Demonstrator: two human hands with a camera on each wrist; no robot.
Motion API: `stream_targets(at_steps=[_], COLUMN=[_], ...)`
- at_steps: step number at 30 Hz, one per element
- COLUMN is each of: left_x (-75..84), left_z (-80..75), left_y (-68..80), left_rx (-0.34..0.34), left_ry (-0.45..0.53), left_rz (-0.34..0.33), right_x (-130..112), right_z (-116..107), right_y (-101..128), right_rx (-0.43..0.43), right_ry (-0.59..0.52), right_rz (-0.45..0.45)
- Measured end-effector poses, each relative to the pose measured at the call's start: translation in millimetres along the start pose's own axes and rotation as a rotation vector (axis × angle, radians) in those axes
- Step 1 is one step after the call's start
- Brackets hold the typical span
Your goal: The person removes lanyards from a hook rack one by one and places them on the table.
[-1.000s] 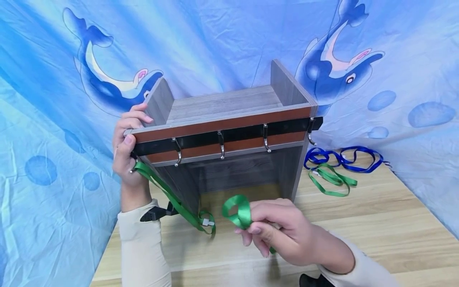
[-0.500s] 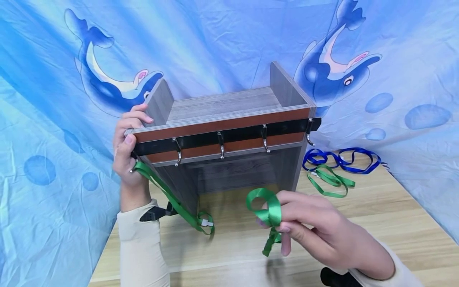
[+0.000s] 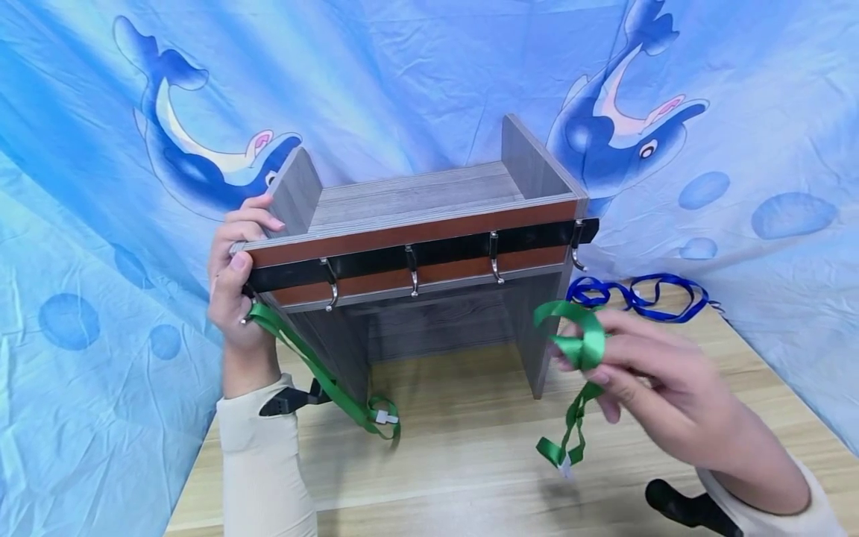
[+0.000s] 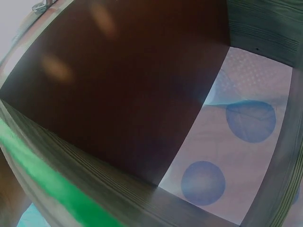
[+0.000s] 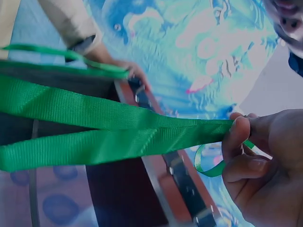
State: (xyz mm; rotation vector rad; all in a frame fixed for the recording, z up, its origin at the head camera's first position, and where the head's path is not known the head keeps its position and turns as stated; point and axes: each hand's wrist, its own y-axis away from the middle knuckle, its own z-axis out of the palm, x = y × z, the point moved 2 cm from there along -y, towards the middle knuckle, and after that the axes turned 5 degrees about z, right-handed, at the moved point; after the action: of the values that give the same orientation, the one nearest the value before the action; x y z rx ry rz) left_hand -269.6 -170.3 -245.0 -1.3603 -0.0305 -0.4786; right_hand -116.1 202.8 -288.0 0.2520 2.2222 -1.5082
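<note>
A grey wooden shelf unit (image 3: pixel 416 198) stands on the table with a black hook rail (image 3: pixel 416 257) across its brown front strip. My left hand (image 3: pixel 235 257) grips the unit's top left corner. A green lanyard (image 3: pixel 315 373) hangs from the leftmost hook and trails down to the table; it also shows as a green lanyard (image 4: pixel 42 187) at the lower left of the left wrist view. My right hand (image 3: pixel 597 358) pinches a second green lanyard (image 3: pixel 577 335) by its loop, just below the rail's right end hook (image 3: pixel 577 257). Its tail dangles above the table. The right wrist view shows that second green lanyard (image 5: pixel 118 125) between my fingers (image 5: pixel 236 142).
A blue lanyard (image 3: pixel 637 294) lies coiled on the wooden table (image 3: pixel 470 455) right of the unit. A blue dolphin-print cloth (image 3: pixel 403 74) hangs close behind and along both sides. Three free hooks sit along the rail's middle and right end.
My right hand has carried the green lanyard loop up and to the right, from in front of the unit's opening to beside its right end. The left hand has stayed put.
</note>
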Motion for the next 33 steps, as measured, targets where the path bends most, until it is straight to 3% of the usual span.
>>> stream_targets(at_steps=[4, 13, 20, 23, 29, 33], left_x=[-0.5, -2.1, -0.4, -0.2, -1.1, -1.6], left_z=[-0.1, -3.0, -6.7, -7.7, -7.7, -7.1], left_y=[-0.4, -0.5, 1.3, 1.0, 0.5, 0.2], left_rx=[-0.009, -0.024, -0.045, -0.053, -0.054, -0.057], left_ry=[-0.002, 0.008, -0.019, -0.022, -0.015, -0.018], left_rz=[0.0, -0.011, -0.025, -0.026, -0.02, -0.009], right_x=[-2, 2, 21, 33, 55, 65], right_z=[-19, -76, -123, -144, -180, -198], right_y=[8, 34, 51, 60, 76, 85], right_rx=[0.092, 0.28, 0.379, 0.472, 0.659, 0.73], right_ry=[0.003, 0.049, 0.262, 0.269, 0.049, 0.044], right_rz=[0.047, 0.318, 0.524, 0.564, 0.529, 0.529])
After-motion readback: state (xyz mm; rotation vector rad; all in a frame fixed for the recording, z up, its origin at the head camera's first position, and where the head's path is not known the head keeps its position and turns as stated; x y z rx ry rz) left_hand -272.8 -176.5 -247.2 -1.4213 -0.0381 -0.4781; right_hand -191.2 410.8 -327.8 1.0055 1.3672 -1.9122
